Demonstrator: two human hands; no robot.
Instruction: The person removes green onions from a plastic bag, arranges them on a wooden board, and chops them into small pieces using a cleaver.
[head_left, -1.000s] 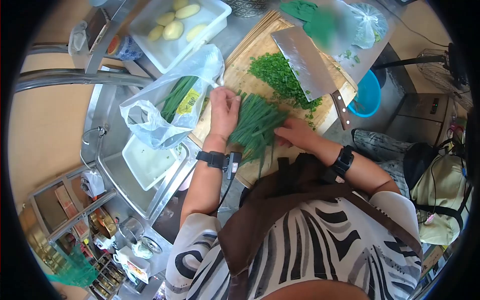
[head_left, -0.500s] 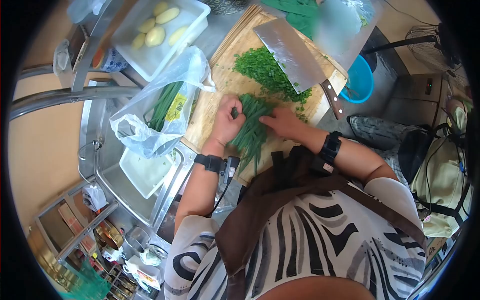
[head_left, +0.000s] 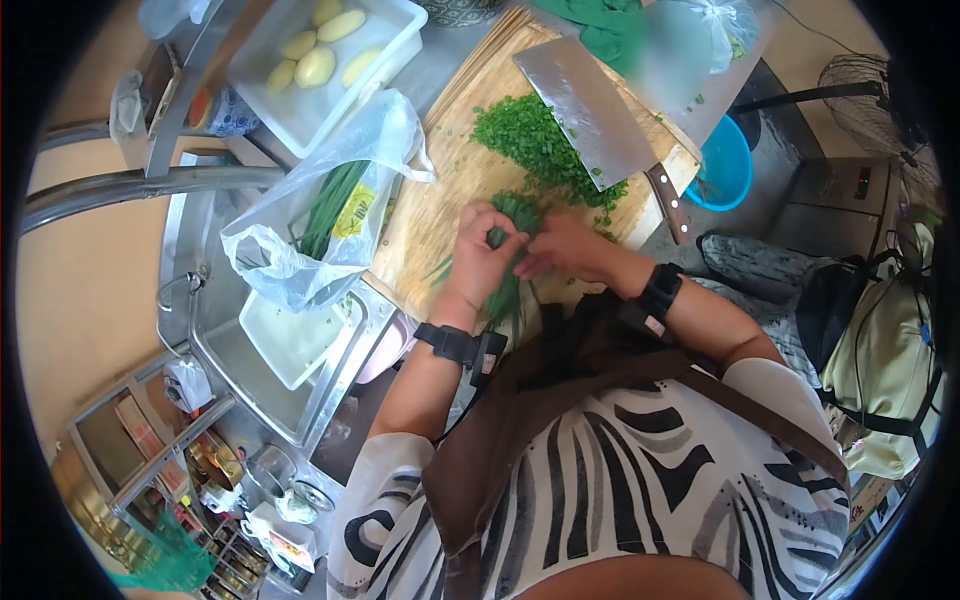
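A bunch of scallion greens [head_left: 516, 212] is gathered between my hands at the near part of the wooden cutting board [head_left: 455, 185]. My left hand [head_left: 484, 252] is closed around the bunch, with the thumb across it. Slightly blurred, my right hand [head_left: 568, 248] presses its bent fingers against the bunch from the right. The leaf ends hang down toward my apron. Beyond my hands lies a heap of chopped scallions [head_left: 535, 145]. A cleaver [head_left: 585, 110] rests flat along the heap's right side, its wooden handle pointing toward me.
Left of the board, a plastic bag [head_left: 300, 265] holds more long greens over the sink [head_left: 222, 345]. A white tub [head_left: 402, 58] with several peeled potatoes [head_left: 316, 68] stands at the upper left. A blue bucket [head_left: 728, 165] is below the board's right edge.
The greens, loosely spread before, are now bunched together more tightly and upright. My left hand has moved right and closer to my right hand. The cleaver and chopped heap stay in place.
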